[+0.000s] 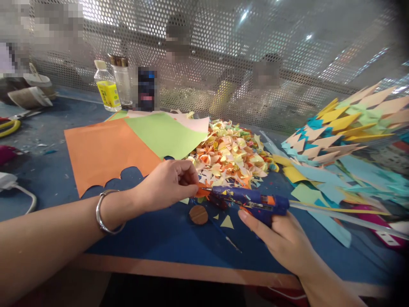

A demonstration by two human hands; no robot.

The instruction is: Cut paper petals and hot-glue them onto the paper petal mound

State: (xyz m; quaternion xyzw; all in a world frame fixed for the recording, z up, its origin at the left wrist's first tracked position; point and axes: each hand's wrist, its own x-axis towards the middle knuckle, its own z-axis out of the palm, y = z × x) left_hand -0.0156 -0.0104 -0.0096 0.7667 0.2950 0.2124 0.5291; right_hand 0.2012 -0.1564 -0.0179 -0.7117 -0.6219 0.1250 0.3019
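My left hand (169,183) is closed in a pinch on a small orange paper piece (202,190), held just above the blue table. A silver bangle (102,212) circles that wrist. My right hand (281,238) grips a blue hot glue gun (252,201) whose nozzle points left and meets the orange piece. A glue stick (335,214) juts out of the gun's back to the right. A small round brown disc (198,214) lies on the table right below the nozzle.
A heap of small folded paper pieces (230,155) lies behind my hands. Orange (105,151) and green (162,134) sheets lie at left. Stacked pointed paper strips (345,128) fill the right. Bottles (108,89) stand before the perforated metal wall (223,55). The table's front edge (179,269) is near.
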